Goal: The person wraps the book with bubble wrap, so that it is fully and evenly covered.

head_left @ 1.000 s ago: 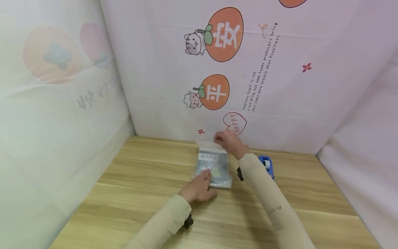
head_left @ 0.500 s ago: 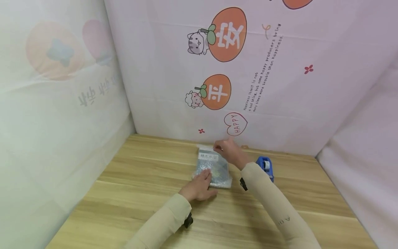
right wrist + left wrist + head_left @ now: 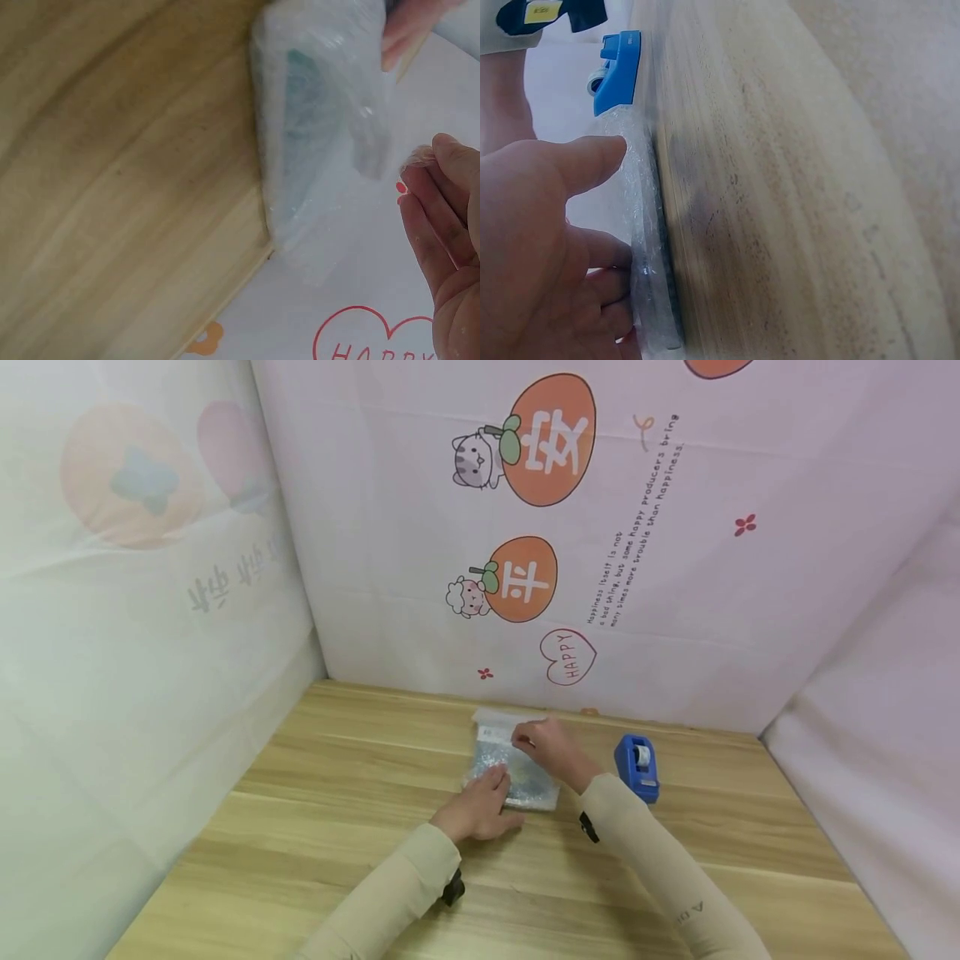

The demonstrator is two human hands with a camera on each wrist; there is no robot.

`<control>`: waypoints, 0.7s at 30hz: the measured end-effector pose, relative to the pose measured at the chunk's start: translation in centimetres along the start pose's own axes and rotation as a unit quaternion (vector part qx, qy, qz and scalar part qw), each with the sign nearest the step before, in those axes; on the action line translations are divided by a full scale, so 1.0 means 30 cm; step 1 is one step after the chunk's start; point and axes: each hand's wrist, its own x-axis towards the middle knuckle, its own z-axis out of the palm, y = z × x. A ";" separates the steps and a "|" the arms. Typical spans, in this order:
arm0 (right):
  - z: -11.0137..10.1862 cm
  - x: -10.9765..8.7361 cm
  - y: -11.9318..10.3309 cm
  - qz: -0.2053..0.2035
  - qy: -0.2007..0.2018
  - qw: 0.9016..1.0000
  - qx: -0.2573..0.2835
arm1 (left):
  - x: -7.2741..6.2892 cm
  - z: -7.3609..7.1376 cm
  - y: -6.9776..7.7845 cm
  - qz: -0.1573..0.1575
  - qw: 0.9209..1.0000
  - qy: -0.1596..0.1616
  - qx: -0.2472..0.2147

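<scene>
A flat, blue-green, book-like item wrapped in clear bubble wrap (image 3: 534, 792) lies on the wooden table. My left hand (image 3: 478, 810) rests on its near left part, fingers stretched over the top and thumb along the near edge; in the left wrist view that thumb (image 3: 592, 161) touches the wrap's side. Over the far right part, my right hand (image 3: 553, 750) pinches a bit of thin clear film (image 3: 420, 157) between thumb and fingertips, seemingly the wrap's loose end. A crinkled flap (image 3: 371, 146) stands up from the package in the right wrist view.
A blue tape dispenser (image 3: 637, 768) with a roll stands right of the package, near my right forearm. White printed cloth (image 3: 397, 568) rises behind the table's far edge, and more cloth (image 3: 892, 760) hangs at both sides.
My right hand has come down and toward me from near the wall to over the package, the film in its fingers. The left hand has stayed in place. More of the tape dispenser shows.
</scene>
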 end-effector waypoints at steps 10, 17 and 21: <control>0.058 -0.033 0.003 -0.027 0.010 1.000 -0.003 | -0.003 0.000 0.001 -0.002 1.000 0.004 0.004; 0.080 -0.043 0.011 -0.019 -0.005 1.000 0.007 | -0.001 0.006 -0.001 -0.007 1.000 0.006 0.003; 0.083 -0.044 0.009 -0.011 -0.013 1.000 0.010 | 0.001 0.011 -0.014 0.002 1.000 0.012 -0.024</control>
